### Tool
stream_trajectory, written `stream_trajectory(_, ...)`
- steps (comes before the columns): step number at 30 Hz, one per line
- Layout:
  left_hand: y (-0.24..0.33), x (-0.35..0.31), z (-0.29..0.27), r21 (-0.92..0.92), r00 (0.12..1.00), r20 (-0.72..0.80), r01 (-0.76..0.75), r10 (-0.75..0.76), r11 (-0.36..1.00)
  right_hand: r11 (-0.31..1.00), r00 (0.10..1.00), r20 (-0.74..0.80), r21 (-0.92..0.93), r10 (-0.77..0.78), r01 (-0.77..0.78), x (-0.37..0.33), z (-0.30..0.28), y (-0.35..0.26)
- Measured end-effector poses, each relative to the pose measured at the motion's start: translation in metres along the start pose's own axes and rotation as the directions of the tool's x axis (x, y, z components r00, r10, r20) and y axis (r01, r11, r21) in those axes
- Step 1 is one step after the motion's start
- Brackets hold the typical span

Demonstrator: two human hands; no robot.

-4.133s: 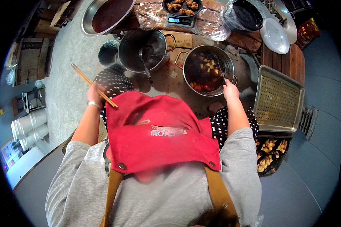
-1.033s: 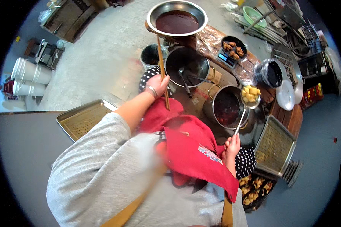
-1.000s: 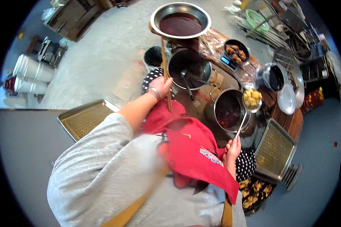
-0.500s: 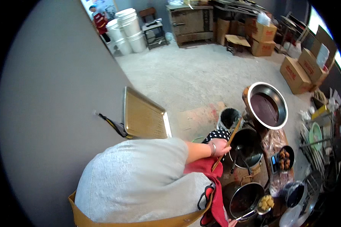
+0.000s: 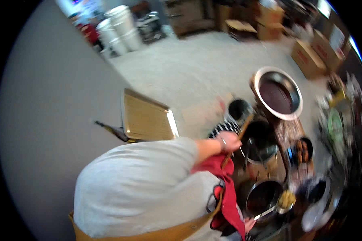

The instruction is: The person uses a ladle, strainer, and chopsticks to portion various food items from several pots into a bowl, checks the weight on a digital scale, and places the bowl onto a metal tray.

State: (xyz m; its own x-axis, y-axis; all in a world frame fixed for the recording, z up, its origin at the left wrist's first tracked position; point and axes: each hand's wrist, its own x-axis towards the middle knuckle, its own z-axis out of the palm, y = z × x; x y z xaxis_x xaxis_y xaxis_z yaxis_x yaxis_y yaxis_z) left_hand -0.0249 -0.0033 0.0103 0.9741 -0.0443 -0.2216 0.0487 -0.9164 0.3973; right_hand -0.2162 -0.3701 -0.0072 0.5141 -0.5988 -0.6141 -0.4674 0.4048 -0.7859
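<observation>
Left hand (image 5: 230,141) is closed around a pair of long wooden chopsticks (image 5: 238,138), gripping near their lower end; the sticks slant up and to the right, tips over the rim of a dark steel pot (image 5: 260,141). Right hand (image 5: 249,223), at the lower edge of view, is largely hidden by a red cloth (image 5: 225,188); it is wrapped on the handle of a metal skimmer (image 5: 278,204) carrying pale fried pieces just beside a second pot (image 5: 263,195) of dark liquid. A wide steel bowl (image 5: 278,93) of dark red sauce stands beyond the pots, and a flat baking tray (image 5: 148,117) lies on the grey desk (image 5: 56,120) to the left. Assessment: the chopsticks appear light, stiff and dry, best held well back from the tips and kept parallel. The loaded skimmer is likely greasy and tip-heavy; hold far down the handle and keep it level. Image is motion-blurred; finer finger positions cannot be confirmed.
</observation>
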Motion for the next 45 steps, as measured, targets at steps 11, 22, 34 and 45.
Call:
stream_trajectory(11,0.020,0.002,0.016,0.011,0.989,-0.124,-0.076,0.077,0.997,0.996,0.990,0.135,-0.085,0.043,-0.031,-0.015,-0.036,0.004)
stream_trajectory(22,0.019,0.002,0.008,-0.033,0.992,-0.114,-0.062,0.058,0.998,0.901,0.885,0.282,-0.125,-0.369,0.416,0.111,0.088,-0.124)
stream_trajectory(34,0.009,0.002,0.005,-0.035,0.985,-0.155,-0.080,0.073,0.996,0.501,0.674,0.147,-0.560,-0.724,0.660,0.177,0.132,-0.137)
stream_trajectory(45,0.013,-0.001,0.006,-0.043,0.983,-0.170,-0.079,0.071,0.996,0.963,0.955,0.184,0.175,-0.235,0.203,0.066,0.051,-0.103)
